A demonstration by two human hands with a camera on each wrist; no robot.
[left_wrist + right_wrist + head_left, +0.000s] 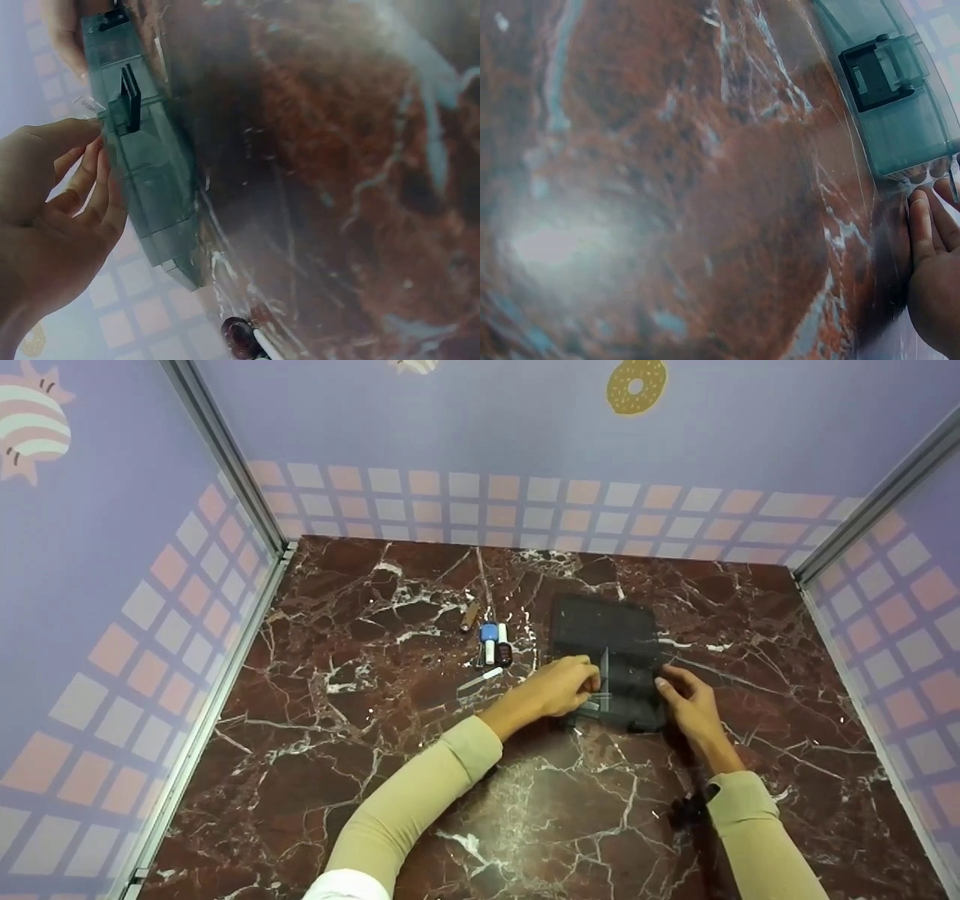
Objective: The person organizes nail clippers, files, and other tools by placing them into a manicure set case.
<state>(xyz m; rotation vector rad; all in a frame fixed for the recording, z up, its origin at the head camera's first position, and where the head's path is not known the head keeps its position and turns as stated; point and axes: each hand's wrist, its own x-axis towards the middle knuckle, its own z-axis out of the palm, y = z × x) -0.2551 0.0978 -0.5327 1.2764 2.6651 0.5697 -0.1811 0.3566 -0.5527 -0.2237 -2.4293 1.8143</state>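
Note:
A dark, see-through plastic box (607, 637) lies flat on the marble table (375, 735). A black latch (127, 97) stands up from its near part. My left hand (559, 686) is at the box's left front edge, with thumb and curled fingers pinching a small clear tab (86, 105) at that edge. At the box's right front corner, my right hand (690, 701) rests its straight fingers (930, 240) on the table against the box (907, 120). A second black latch (877, 71) shows in the right wrist view.
Left of the box lie a blue-capped marker (489, 639), a dark round-ended item (504, 654), a small brown piece (469, 616) and a thin white stick (480, 681). Patterned walls (135, 585) close the table in on three sides.

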